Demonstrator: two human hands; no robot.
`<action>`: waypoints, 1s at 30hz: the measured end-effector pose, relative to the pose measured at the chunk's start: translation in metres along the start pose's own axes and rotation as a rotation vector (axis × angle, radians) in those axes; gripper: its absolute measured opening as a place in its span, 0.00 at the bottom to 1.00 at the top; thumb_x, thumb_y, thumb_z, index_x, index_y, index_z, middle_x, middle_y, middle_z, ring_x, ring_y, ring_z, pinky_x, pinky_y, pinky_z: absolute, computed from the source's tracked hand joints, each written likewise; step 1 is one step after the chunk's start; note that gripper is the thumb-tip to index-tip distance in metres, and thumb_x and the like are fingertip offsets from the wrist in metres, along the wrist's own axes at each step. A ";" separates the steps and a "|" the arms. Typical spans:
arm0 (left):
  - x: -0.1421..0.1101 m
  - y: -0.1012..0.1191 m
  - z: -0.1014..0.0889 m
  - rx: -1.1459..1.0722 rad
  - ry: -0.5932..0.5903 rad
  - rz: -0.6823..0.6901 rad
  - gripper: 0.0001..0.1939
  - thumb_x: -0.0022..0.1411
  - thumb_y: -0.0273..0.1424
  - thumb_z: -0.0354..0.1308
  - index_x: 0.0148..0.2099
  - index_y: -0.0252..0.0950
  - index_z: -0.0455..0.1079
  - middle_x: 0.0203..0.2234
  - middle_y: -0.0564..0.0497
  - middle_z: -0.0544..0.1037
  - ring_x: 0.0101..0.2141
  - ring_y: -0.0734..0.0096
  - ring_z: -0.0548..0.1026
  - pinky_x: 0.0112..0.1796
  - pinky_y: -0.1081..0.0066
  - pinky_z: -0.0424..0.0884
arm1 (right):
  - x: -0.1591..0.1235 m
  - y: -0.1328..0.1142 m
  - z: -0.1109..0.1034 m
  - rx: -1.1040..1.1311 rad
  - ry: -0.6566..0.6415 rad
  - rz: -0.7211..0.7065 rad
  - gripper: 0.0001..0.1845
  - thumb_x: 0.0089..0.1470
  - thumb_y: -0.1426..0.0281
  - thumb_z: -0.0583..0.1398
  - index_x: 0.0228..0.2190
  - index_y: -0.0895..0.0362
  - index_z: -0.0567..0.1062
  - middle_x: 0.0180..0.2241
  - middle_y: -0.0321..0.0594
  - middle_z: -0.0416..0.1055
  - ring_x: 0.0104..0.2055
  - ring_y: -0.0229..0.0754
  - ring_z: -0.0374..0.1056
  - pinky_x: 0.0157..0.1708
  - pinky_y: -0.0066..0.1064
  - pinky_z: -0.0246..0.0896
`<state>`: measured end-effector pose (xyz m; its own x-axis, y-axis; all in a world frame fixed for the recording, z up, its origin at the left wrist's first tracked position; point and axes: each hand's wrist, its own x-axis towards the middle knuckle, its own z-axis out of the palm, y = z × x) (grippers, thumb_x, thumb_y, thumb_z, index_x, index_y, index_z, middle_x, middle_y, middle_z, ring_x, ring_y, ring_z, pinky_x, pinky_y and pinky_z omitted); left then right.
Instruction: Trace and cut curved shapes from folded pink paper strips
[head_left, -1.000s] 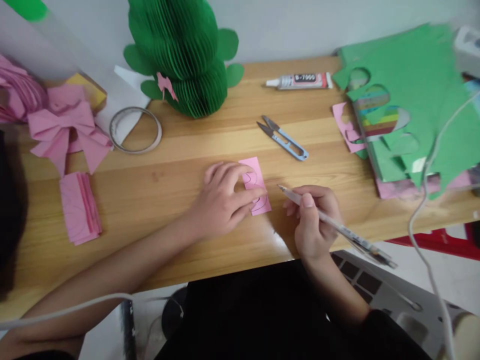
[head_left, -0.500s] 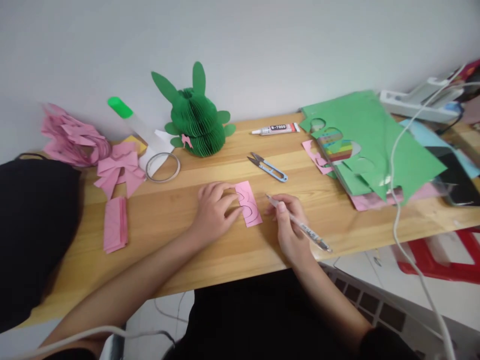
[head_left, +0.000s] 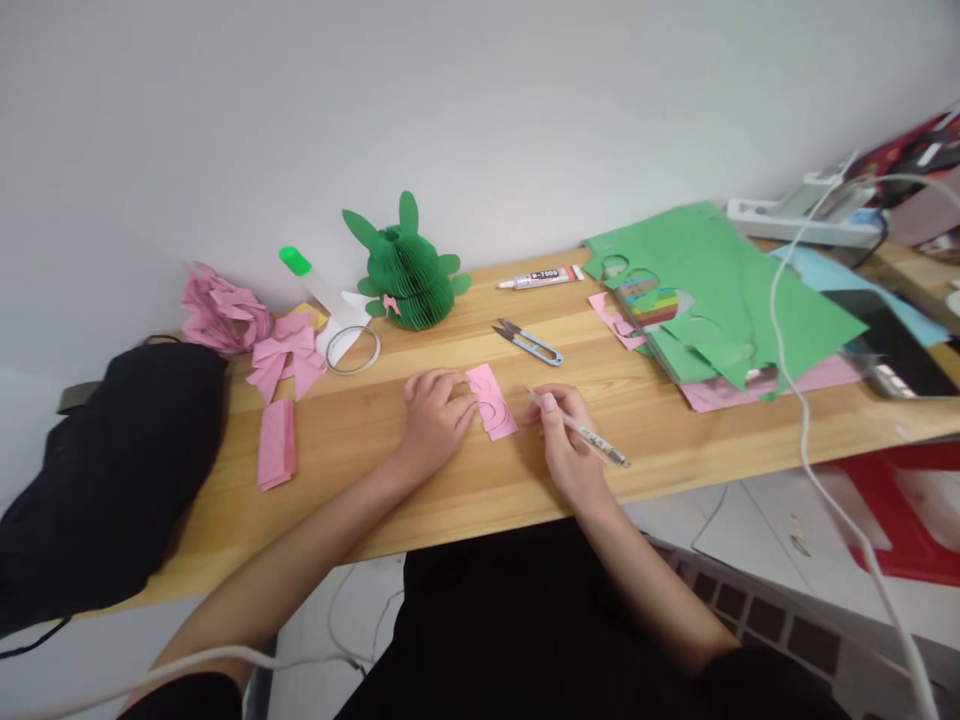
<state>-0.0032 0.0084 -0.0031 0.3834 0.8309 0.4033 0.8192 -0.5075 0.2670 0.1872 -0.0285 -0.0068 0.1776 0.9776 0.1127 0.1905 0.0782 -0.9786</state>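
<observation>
A small pink paper strip [head_left: 501,418] with curved dark lines drawn on it lies on the wooden table. At its left edge rests my left hand [head_left: 437,420], palm down, fingers spread and slightly bent, the fingertips touching the paper. My right hand [head_left: 570,445] grips a clear-barrelled pen [head_left: 592,438], its tip raised just right of the strip. Beyond the paper lie blue-handled thread snips [head_left: 534,346]. A green paper honeycomb figure with ears [head_left: 411,280] stands by the wall, a small pink bow on it.
Left are a folded pink paper stack [head_left: 277,445], pink paper bows [head_left: 287,355], a tape roll [head_left: 354,350], a green-capped glue stick [head_left: 295,262] and a black bag [head_left: 127,470]. A glue tube [head_left: 541,277], green paper sheets [head_left: 720,290] and a white cable [head_left: 787,370] lie rightward.
The camera view has shifted, so the left-side objects appear farther right and the right-side ones farther left. Both hands keep nearly the same pose beside the pink strip; the pen stays held.
</observation>
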 end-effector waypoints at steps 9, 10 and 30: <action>-0.002 0.005 -0.003 0.039 -0.022 -0.004 0.14 0.67 0.29 0.49 0.35 0.40 0.76 0.36 0.48 0.80 0.43 0.60 0.71 0.49 0.52 0.58 | 0.002 0.000 0.000 -0.003 0.010 -0.010 0.18 0.60 0.53 0.51 0.35 0.53 0.69 0.26 0.35 0.70 0.30 0.41 0.69 0.31 0.32 0.62; -0.002 0.006 -0.004 0.043 -0.019 -0.012 0.14 0.67 0.29 0.49 0.35 0.40 0.76 0.36 0.48 0.80 0.44 0.60 0.71 0.49 0.52 0.58 | 0.002 0.001 0.000 -0.007 0.008 -0.016 0.18 0.60 0.52 0.51 0.36 0.54 0.69 0.26 0.35 0.70 0.30 0.41 0.69 0.31 0.32 0.63; -0.033 0.038 -0.012 0.005 -0.052 -0.120 0.09 0.62 0.29 0.57 0.44 0.41 0.76 0.44 0.46 0.79 0.47 0.58 0.73 0.49 0.54 0.64 | 0.047 -0.005 0.031 -0.124 -0.315 -0.048 0.09 0.40 0.75 0.59 0.29 0.55 0.71 0.25 0.34 0.72 0.29 0.40 0.69 0.33 0.33 0.65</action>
<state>0.0104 -0.0413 0.0040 0.3039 0.8962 0.3232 0.8625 -0.4029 0.3062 0.1649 0.0230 -0.0020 -0.1376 0.9872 0.0809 0.3104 0.1205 -0.9429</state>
